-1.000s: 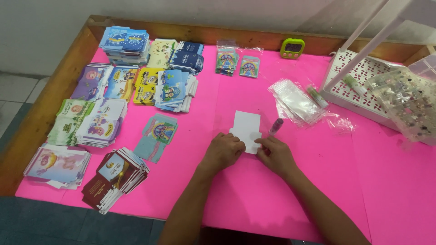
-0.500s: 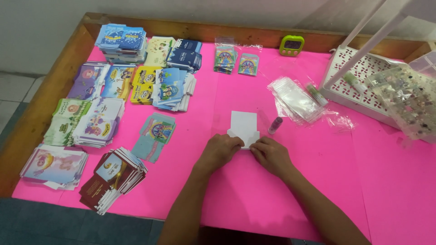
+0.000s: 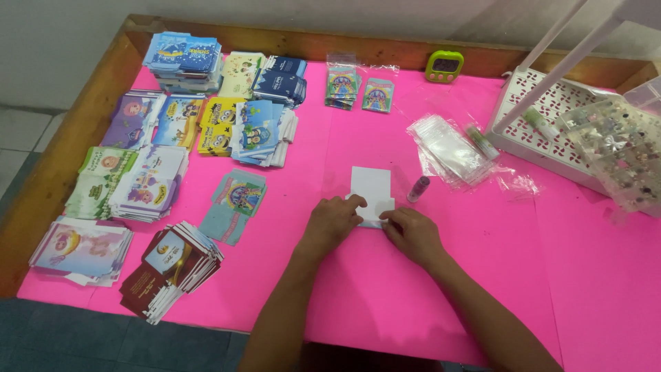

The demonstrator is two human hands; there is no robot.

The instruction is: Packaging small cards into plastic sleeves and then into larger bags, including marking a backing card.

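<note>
Our left hand (image 3: 335, 222) and right hand (image 3: 412, 233) curl loosely. Both press the white card (image 3: 372, 189) flat on the pink bench (image 3: 482, 275).

Pink table (image 3: 482, 289) bears card stacks (image 3: 227, 127) and a white card (image 3: 370, 187).

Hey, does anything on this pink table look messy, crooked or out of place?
Mostly tidy. The maroon card stack at the near left edge has slid into a slanted fan, unlike the squarer piles behind it. The clear sleeves by the white tray lie crumpled and scattered. Both hands press a white card lying flat.
</note>
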